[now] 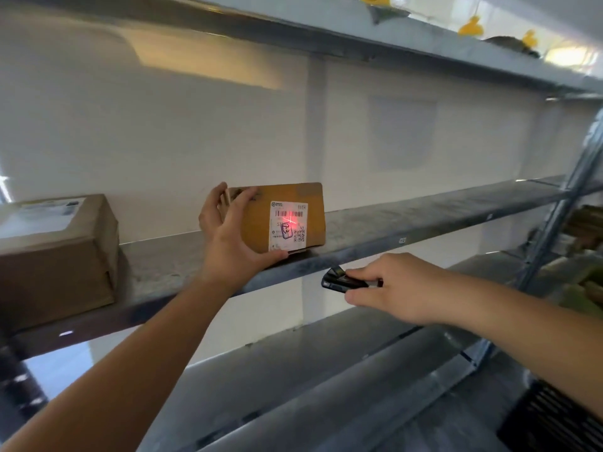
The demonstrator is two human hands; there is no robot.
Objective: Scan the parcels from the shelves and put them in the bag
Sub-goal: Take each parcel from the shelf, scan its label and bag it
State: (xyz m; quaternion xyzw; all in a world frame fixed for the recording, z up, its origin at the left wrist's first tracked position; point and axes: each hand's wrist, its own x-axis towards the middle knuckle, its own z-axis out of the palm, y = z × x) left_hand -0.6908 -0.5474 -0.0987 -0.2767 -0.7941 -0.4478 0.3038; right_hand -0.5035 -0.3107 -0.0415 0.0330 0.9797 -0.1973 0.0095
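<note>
A small brown cardboard parcel (257,220) stands tilted up on the middle metal shelf (408,216), its white label (287,225) facing me with a red scanner light on the barcode. My left hand (228,233) grips the parcel's left side, thumb under its lower edge and fingers over the top. My right hand (388,288) holds a small black scanner (336,279) below and right of the parcel, pointed at the label. No bag is in view.
A larger brown box (55,256) with a label on top sits at the shelf's left end. Another shelf (326,370) runs below, a higher one above with yellow items (470,27). A metal upright (561,207) and more packages (584,230) stand right.
</note>
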